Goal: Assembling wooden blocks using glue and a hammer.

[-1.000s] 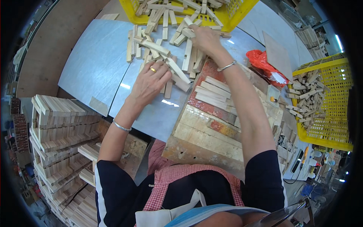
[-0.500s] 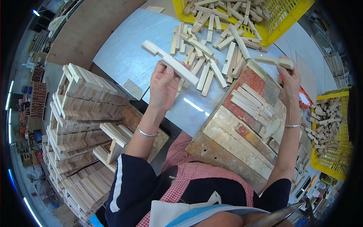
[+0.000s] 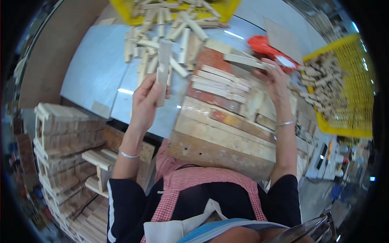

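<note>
Left of the stained workboard (image 3: 227,158), a wooden strip (image 3: 164,56) is gripped near-upright by the left hand (image 3: 145,97); over the workboard's far part, a second strip (image 3: 242,60) is pinched by the right hand (image 3: 276,77). Both are best kept clear of the workboard's laid strips (image 3: 214,82).

Strips (image 3: 219,85) lie on the workbench (image 3: 219,156), between stacked wood (image 3: 67,135) at left and a crate (image 3: 349,132) at right.
</note>
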`<action>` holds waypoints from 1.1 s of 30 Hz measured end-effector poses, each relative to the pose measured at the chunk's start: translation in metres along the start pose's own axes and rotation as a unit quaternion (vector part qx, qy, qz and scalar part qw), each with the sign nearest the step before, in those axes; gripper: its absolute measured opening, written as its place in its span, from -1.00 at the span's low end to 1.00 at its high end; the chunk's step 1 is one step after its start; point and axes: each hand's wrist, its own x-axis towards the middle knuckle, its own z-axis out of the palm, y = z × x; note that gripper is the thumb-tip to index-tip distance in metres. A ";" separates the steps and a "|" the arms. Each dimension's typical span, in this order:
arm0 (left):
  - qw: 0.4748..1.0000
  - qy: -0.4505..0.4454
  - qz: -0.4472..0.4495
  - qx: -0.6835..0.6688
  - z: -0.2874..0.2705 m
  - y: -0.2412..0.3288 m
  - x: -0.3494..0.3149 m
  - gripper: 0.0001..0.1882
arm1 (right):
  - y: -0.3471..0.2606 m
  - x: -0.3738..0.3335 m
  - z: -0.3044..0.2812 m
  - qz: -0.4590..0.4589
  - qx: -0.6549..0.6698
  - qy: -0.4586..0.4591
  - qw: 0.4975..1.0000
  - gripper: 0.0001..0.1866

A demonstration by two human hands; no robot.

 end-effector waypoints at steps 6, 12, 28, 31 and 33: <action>0.807 -0.142 0.306 0.484 0.051 -0.023 0.001 -0.65 | 0.001 -0.007 0.000 -0.034 -0.232 -0.003 0.972 -0.77; 0.748 -0.182 0.366 0.524 0.076 -0.052 0.016 -0.69 | 0.010 -0.003 0.013 -0.070 -0.427 -0.061 0.899 -0.73; 0.863 -0.013 0.287 0.415 0.010 -0.038 0.071 -0.71 | -0.001 0.039 0.043 -0.055 -0.455 -0.114 0.881 -0.77; 0.852 0.063 0.274 0.441 -0.041 -0.031 0.094 -0.74 | -0.003 0.065 0.082 -0.068 -0.507 -0.125 0.850 -0.72; 0.851 0.082 0.267 0.444 -0.061 -0.026 0.103 -0.77 | 0.007 0.089 0.095 -0.094 -0.526 -0.144 0.833 -0.70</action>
